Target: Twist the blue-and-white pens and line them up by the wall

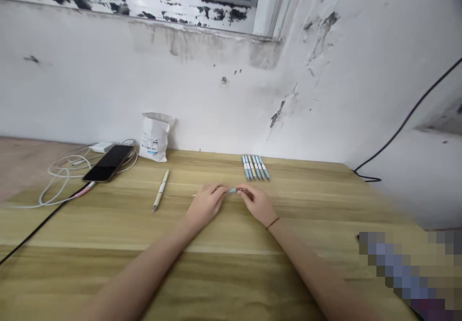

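Observation:
Between my two hands, just above or on the table, is a light blue pen (231, 190). My left hand (207, 202) is closed around one end of it, with a thin white tip poking out on its left side. Fingers of my right hand (257, 205) pinch the other end, where something dark and brownish shows; its detail is too small to make out. Beyond my right hand lies a row of several blue and white pens (255, 168), side by side. Off to the left of my left hand rests a single cream-coloured pen (160, 191).
A white packet (154, 137) with a printed label stands against the wall. Left of it, a black phone (109, 163) lies among white cables (54, 173) on the wooden table (224, 282). A black cable (407, 119) hangs at the right; a blurred-out patch (411, 273) covers the lower right corner.

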The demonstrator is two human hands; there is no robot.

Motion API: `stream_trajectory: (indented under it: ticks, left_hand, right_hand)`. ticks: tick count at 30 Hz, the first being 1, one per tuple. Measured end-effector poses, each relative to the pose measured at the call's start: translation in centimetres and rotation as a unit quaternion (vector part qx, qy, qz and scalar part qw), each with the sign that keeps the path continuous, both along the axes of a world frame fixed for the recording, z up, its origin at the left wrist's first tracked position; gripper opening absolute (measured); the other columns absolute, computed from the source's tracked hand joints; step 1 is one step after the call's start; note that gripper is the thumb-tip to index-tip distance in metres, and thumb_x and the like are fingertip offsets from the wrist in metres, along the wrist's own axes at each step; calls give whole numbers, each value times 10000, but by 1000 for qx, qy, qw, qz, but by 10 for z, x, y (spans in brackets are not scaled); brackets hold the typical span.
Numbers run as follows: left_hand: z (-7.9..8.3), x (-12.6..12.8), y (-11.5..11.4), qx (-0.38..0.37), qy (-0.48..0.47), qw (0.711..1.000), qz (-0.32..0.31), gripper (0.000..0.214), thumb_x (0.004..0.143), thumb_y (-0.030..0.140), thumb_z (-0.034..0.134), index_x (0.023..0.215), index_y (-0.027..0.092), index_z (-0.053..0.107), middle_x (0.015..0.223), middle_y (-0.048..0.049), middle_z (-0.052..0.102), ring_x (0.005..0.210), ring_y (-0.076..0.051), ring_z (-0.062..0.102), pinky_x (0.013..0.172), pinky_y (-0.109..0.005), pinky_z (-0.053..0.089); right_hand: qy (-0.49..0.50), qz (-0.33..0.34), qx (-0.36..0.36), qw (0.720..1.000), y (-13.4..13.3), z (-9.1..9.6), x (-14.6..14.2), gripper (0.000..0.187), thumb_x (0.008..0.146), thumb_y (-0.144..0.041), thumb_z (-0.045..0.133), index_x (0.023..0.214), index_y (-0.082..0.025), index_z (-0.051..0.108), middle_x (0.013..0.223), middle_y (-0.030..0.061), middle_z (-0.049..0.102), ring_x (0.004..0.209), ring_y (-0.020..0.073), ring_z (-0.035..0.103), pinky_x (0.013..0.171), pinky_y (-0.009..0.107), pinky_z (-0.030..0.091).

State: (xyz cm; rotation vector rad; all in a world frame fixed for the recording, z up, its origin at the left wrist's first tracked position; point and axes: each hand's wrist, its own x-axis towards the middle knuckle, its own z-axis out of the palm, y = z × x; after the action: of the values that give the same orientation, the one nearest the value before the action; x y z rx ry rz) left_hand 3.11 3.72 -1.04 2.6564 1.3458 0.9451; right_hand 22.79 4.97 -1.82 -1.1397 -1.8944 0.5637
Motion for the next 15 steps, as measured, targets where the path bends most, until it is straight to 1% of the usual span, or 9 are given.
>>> stream_trajectory:
  ticks: [3,4,7,8,9,11,12,13,15]
  left_hand:
    - [0,-1,0,13,4,1000,-6,266,900,174,410,1124,238,538,1078,-46,592,996,-180,546,852,-330,441]
    - [0,-1,0,18,6,1000,-8,265,901,175,409,1125,237,538,1075,-48,593,996,-180,544,849,-331,436]
    - [1,0,-1,29,16,999,-7,271,905,169,398,1126,239,538,1066,-52,596,990,-182,545,825,-333,421]
    - [1,1,-1,31,17,999,-4,273,905,166,394,1124,241,539,1066,-53,596,991,-183,545,819,-333,414]
    - [1,1,-1,31,16,999,1,272,905,164,390,1119,241,540,1068,-54,596,995,-185,543,817,-335,408]
    - [2,2,-2,32,15,999,11,269,905,159,386,1108,241,542,1074,-54,594,998,-189,539,812,-339,399]
    - [2,2,-2,32,16,999,15,269,902,154,387,1104,240,543,1075,-52,594,996,-190,537,807,-340,396]
    - [2,2,-2,32,17,999,18,271,899,146,390,1101,241,543,1076,-50,594,994,-190,537,801,-340,394]
    - [3,2,-3,34,21,999,18,281,891,132,395,1102,245,543,1075,-47,594,993,-187,534,801,-340,389]
  right_hand:
    - [-18,5,-6,1000,-1,2,1,206,859,-328,478,920,-201,628,780,25,664,662,154,577,613,265,445]
    - [-29,8,-8,1000,-1,4,1,219,870,-338,460,873,-198,629,743,23,655,648,153,571,606,263,437]
    - [-55,14,-22,998,-2,7,1,361,907,-366,380,676,-187,591,607,11,597,576,140,536,576,257,408]
    - [-52,14,-27,998,-3,7,1,360,905,-374,381,677,-185,585,600,8,585,565,137,527,567,254,403]
    - [-42,14,-30,999,-3,6,1,319,895,-381,404,726,-184,590,617,7,585,565,136,522,558,251,402]
    - [-14,18,-27,999,-2,5,0,230,864,-382,463,893,-183,575,667,3,583,569,137,513,537,246,399]
    - [-6,20,-21,1000,-2,4,0,228,854,-376,479,949,-184,555,678,1,576,571,138,508,532,245,398]
    - [-6,22,-14,1000,-2,3,0,224,854,-372,477,960,-187,546,679,0,568,574,139,502,535,248,397]
    - [-28,24,-1,999,-1,3,0,222,881,-371,427,863,-194,561,651,2,547,580,144,489,550,257,389]
